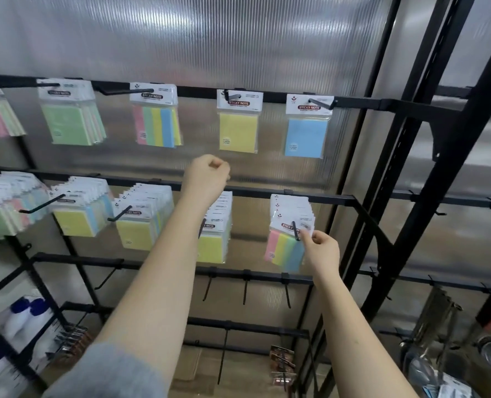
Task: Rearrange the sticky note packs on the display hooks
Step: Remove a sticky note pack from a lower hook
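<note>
Sticky note packs hang on black hooks in two rows. In the top row are a green pack [71, 119], a striped pack [156, 124], a yellow pack [238, 130] and a blue pack [306, 136]. My left hand [207, 175] is raised between the rows, below the yellow pack, with its fingers curled and nothing in it. My right hand [320, 249] pinches the header card of the front striped pack [286, 248] at the tip of the lower right hook [296, 231]. Several more packs hang behind it. My left forearm hides part of the yellow stack [214, 242].
More stacks [80, 214] hang at lower left. Bare hooks [245, 285] line a third rail below. Black rack posts [410, 156] rise at the right. White bottles with blue caps [29, 311] sit at bottom left; metal utensils [439, 326] hang at bottom right.
</note>
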Available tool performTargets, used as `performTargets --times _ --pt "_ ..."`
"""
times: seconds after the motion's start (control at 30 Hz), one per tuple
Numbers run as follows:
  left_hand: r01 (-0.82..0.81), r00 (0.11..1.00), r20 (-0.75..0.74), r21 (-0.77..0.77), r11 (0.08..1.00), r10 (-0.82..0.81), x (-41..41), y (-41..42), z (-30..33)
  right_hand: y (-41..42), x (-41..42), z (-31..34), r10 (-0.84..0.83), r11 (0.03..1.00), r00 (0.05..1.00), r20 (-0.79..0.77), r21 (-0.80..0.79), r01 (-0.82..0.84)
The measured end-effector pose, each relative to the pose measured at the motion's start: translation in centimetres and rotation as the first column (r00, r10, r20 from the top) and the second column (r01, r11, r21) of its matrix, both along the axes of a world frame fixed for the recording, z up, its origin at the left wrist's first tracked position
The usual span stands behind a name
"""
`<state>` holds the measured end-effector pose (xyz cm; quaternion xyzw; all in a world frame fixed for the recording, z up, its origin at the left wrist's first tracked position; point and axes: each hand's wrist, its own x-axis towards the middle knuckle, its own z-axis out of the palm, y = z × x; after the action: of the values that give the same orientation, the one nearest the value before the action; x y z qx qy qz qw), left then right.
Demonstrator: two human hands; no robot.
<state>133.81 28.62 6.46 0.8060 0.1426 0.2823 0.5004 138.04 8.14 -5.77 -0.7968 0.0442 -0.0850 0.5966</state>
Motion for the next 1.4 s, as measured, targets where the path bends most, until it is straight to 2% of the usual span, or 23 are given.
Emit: performTargets --times 0.2,0.4,0.67,0.8,1.07,1.17,1.23,1.33,1.4 --pt "-0.019 0.997 -0.075 -0.031 0.999 0.017 -2.3 3.7 -3.8 1.3 -1.8 0.6 -0.077 0.997 0.993 0.085 -0.005 0.077" --pt "-0.107 0.984 -0.146 -0.057 0.993 0.097 -2.4 5.3 -7.3 1.8 -3.9 1.0 -0.172 0.985 0.978 0.118 0.015 0.172" --pt "-0.043 0.955 -0.296 -0.108 0.993 0.009 -1.4 6.5 -10.4 2.1 -6.0 1.3 -0.270 0.961 0.944 0.192 -0.011 0.277" --pt "0.041 0.970 -0.236 -0.085 0.996 -0.060 -1.2 6.2 -11.8 1.6 -6.7 1.8 -0.273 0.958 0.932 0.240 -0.018 0.286" --pt "-0.129 0.989 -0.083 -0.117 0.985 0.119 -2.4 4.2 -13.6 1.1 -8.1 3.5 -0.244 0.970 0.922 0.302 0.095 0.225" --pt "-0.156 0.988 -0.053 -0.228 0.961 0.147 -2.8 3.8 -14.2 1.2 -8.5 4.1 -0.245 0.969 0.912 0.328 0.113 0.219" --pt "-0.123 0.992 -0.063 -0.283 0.951 0.110 -2.8 3.8 -14.5 1.2 -8.7 4.4 -0.244 0.969 0.913 0.328 0.124 0.214" --pt "0.029 0.992 -0.104 -0.312 0.950 -0.064 -2.6 4.2 -15.0 1.3 -9.0 4.6 -0.244 0.968 0.915 0.322 0.142 0.208" --pt "0.074 0.980 -0.150 -0.324 0.943 -0.129 -2.5 4.4 -15.2 1.4 -9.1 4.6 -0.237 0.969 0.919 0.315 0.149 0.198"
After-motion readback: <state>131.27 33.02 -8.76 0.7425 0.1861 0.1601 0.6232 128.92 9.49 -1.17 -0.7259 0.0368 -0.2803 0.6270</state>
